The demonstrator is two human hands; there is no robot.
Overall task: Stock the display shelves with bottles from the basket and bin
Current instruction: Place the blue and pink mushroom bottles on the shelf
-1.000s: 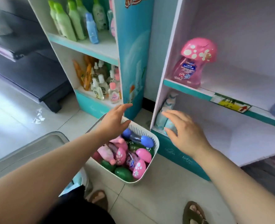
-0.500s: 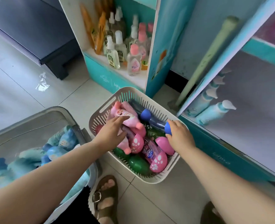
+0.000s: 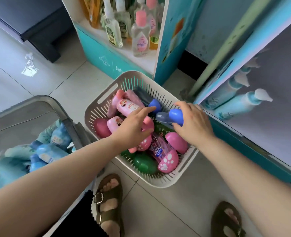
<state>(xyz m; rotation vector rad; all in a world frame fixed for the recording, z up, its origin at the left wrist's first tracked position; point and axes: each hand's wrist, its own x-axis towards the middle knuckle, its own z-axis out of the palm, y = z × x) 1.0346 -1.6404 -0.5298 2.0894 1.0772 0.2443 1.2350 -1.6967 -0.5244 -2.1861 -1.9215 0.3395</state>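
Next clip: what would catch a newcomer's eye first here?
The white slatted basket on the floor at centre stands out first, heaped with pink, green and blue mushroom-capped bottles. Both hands are in it: the right hand grips a blue-capped bottle, and the left hand lies over a pink bottle. To the left, a clear bin holds pale blue bottles.

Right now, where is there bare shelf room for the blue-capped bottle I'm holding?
The right shelf is bare beyond the teal pump bottles at its left end. The left shelf is crowded with small bottles; the basket is full. Right hand grips the blue-capped bottle, left hand a pink bottle.
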